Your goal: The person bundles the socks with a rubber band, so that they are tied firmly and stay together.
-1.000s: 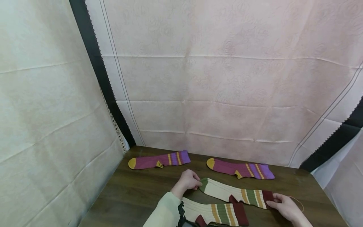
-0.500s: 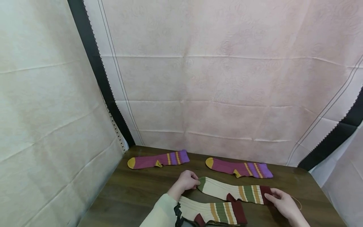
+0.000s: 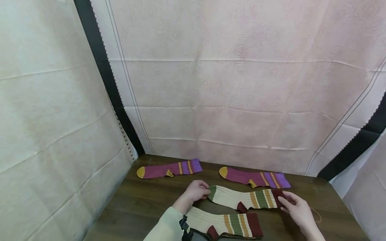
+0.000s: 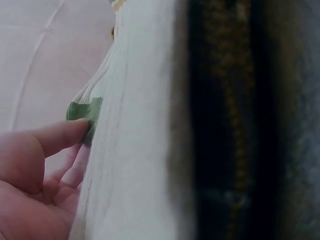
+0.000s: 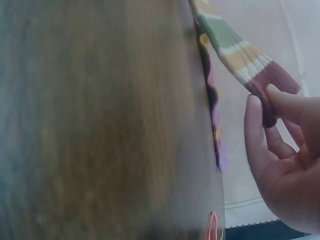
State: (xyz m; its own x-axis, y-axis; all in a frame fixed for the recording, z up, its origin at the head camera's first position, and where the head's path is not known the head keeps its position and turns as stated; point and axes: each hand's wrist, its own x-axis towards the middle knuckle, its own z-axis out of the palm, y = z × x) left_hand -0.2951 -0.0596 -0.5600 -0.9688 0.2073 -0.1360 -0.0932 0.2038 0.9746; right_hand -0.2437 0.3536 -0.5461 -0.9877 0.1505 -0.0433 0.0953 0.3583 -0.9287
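My left hand point(image 3: 194, 193) pinches the green toe point(image 4: 82, 111) of a cream striped sock point(image 3: 230, 197). At the sock's other end my right hand point(image 3: 298, 209) pinches the maroon cuff point(image 5: 276, 80) between thumb and fingers. The sock stretches between both hands and looks lifted off the table in the right wrist view. Nearer to me lies a second cream sock point(image 3: 217, 221) of the same pattern, its toe end hidden by my left arm. In the left wrist view a cream knit surface and a dark blurred shape block much of the scene.
Two purple socks with yellow toes, one left point(image 3: 169, 170) and one right point(image 3: 254, 178), lie along the back of the wooden table point(image 3: 126, 207). A thin loop point(image 5: 212, 225) lies right of my right hand. Pale cloth sheets point(image 3: 235, 100) hang behind and beside the table.
Both hands have shifted the held sock slightly left and away from me, its cuff end moving most. The other socks stay in place.
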